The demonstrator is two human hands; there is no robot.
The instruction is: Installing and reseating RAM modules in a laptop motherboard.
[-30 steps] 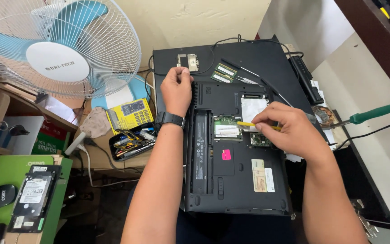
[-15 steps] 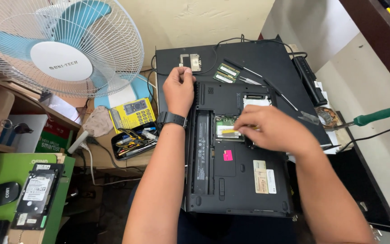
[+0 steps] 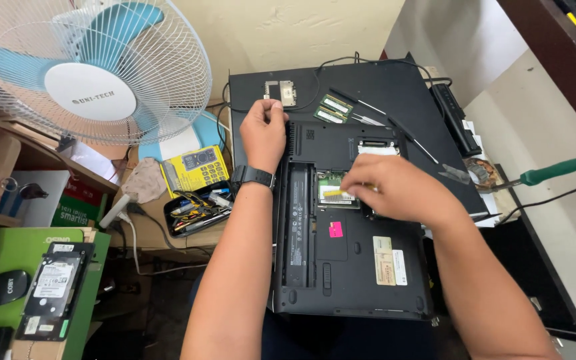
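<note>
A black laptop lies upside down in front of me with its bottom covers off. My left hand, with a dark watch on the wrist, rests closed on the laptop's far left corner. My right hand hovers over the open bay and pinches a slim yellow tool. The tool's tip lies on the small green circuit card in that bay. A pink sticker sits just below the bay.
Two green memory modules, a small board and thin screwdrivers lie on the black mat behind the laptop. A green-handled soldering iron is at right. At left stand a fan, a yellow meter, a parts tray and a hard drive.
My right hand has moved left with the yellow tool, from the right side of the open bay to over the green card. My left hand has stayed on the corner.
</note>
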